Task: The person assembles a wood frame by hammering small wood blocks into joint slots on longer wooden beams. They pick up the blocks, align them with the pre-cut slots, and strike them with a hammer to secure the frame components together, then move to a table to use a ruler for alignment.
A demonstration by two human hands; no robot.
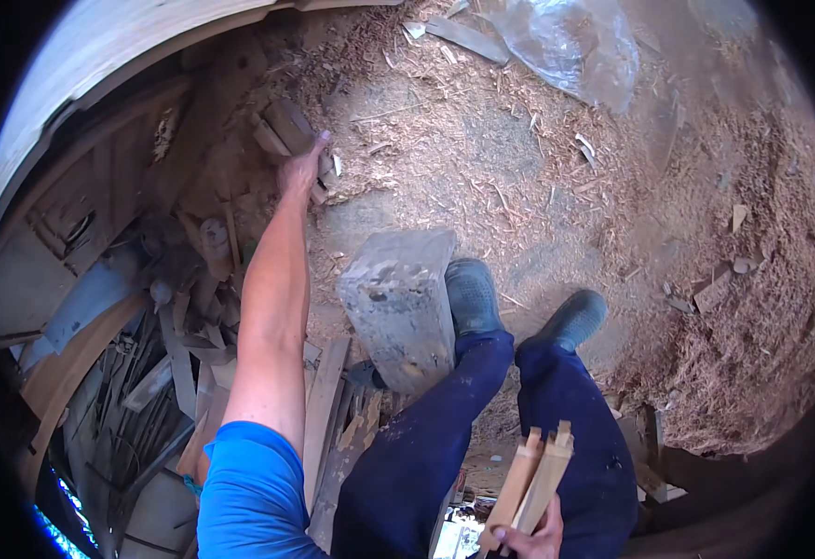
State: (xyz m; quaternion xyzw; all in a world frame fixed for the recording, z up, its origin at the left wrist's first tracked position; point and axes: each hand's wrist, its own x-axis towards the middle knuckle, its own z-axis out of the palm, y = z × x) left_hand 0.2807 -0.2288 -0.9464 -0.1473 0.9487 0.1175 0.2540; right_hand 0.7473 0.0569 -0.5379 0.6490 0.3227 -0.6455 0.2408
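Note:
At the upper left my left hand (pixel 301 170) reaches down to a small group of brown wood blocks (pixel 286 126) near the floor. Its thumb lies against the wood and the hand is closed on one block; most of its fingers are hidden. Low in the picture, in front of my right thigh, my right hand (pixel 540 538) grips two pale wood pieces (pixel 534 480) side by side. Their upper ends are cut into small tenons. Only the thumb and part of the fingers show on this hand.
A worn grey block (pixel 398 307) stands beside my left shoe (pixel 473 296). Wood shavings (pixel 501 177) cover the floor and heap up at the right. Boards and offcuts (pixel 170 373) crowd the left side. A clear plastic sheet (pixel 575 51) lies at the far side.

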